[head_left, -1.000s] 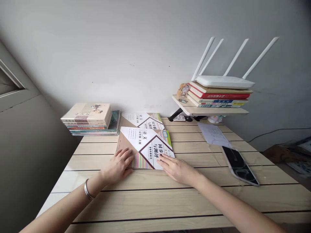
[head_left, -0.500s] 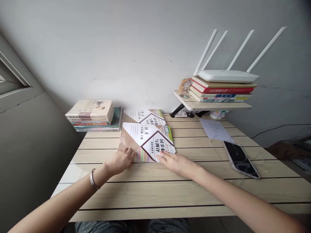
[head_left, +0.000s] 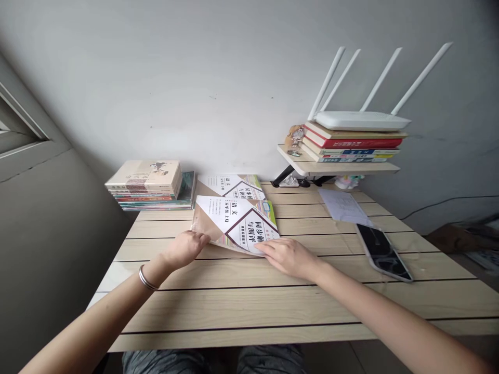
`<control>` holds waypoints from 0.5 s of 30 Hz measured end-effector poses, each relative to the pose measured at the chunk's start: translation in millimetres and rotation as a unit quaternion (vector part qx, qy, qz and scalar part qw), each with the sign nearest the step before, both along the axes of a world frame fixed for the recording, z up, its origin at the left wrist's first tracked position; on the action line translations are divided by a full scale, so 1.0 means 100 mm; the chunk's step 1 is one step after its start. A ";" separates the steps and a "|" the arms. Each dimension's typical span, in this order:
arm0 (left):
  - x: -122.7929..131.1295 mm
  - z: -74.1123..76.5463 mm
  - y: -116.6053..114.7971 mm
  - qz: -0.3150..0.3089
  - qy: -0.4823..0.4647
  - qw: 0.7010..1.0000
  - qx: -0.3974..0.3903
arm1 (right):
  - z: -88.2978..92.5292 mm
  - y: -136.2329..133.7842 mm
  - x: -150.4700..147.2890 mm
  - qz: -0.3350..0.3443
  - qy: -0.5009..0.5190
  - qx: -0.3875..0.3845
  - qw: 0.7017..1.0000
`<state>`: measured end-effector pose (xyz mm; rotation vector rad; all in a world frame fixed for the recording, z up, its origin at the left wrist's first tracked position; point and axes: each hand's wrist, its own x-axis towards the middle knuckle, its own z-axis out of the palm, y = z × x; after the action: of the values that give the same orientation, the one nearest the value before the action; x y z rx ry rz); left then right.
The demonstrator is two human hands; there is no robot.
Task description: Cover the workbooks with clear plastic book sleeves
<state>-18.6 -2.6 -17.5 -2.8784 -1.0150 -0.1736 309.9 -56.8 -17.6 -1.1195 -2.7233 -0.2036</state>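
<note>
- Fingers of the left hand point(head_left: 186, 249) are curled together on the near left edge of a white and brown paperback workbook with striped corners point(head_left: 237, 221), and the tips seem to be tucked beneath it. That grip is probably why the near edge is tilted up off the pale slatted wooden surface point(head_left: 273, 306) while the far edge stays down.
- A silver bangle point(head_left: 146, 278) circles the left wrist.
- Stretched out side by side, the fingers of the right hand point(head_left: 290, 255) lie low against the workbook's near right corner. Whether the thumb is under the cover cannot be told. This hand appears to steady the corner while the other side lifts.
- The workbook sits left of the middle of the surface, closer to the far edge than to the near one.
- A dark flat smartphone point(head_left: 384, 252) lies face up and askew toward the right edge, well apart from both hands.
- Just beyond it is a loose white sheet of paper point(head_left: 343, 206).
- A second matching workbook point(head_left: 234, 184) lies flat at the far edge, partly covered by the raised one.
- A stack of paperback books point(head_left: 146, 184) fills the far left corner, close to the wall, likely parked out of the hands' way.
- Above the far right corner, a small wooden shelf on a black bracket point(head_left: 335, 168) holds a pile of coloured books point(head_left: 351, 145).
- A white router with four antennas point(head_left: 360, 120) lies on top of that pile, probably raised for reception.
</note>
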 end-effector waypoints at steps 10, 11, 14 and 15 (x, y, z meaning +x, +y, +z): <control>0.07 0.11 0.04 0.067 0.013 0.997 -0.040 | -0.09 0.15 -0.38 -0.024 0.059 0.007 0.998; 0.07 0.12 0.04 0.086 0.003 0.995 -0.054 | -0.09 0.18 -0.38 -0.023 0.070 -0.003 0.997; 0.07 0.17 0.06 0.130 -0.045 0.985 -0.109 | -0.06 0.24 -0.34 -0.031 0.103 -0.053 0.993; 0.07 0.19 0.07 0.136 -0.059 0.981 -0.127 | -0.05 0.26 -0.33 -0.036 0.112 -0.074 0.990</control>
<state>-11.6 4.4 1.0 -2.9339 -1.5444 -0.2109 276.5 -30.8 -22.4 -1.1999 -2.5353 0.1103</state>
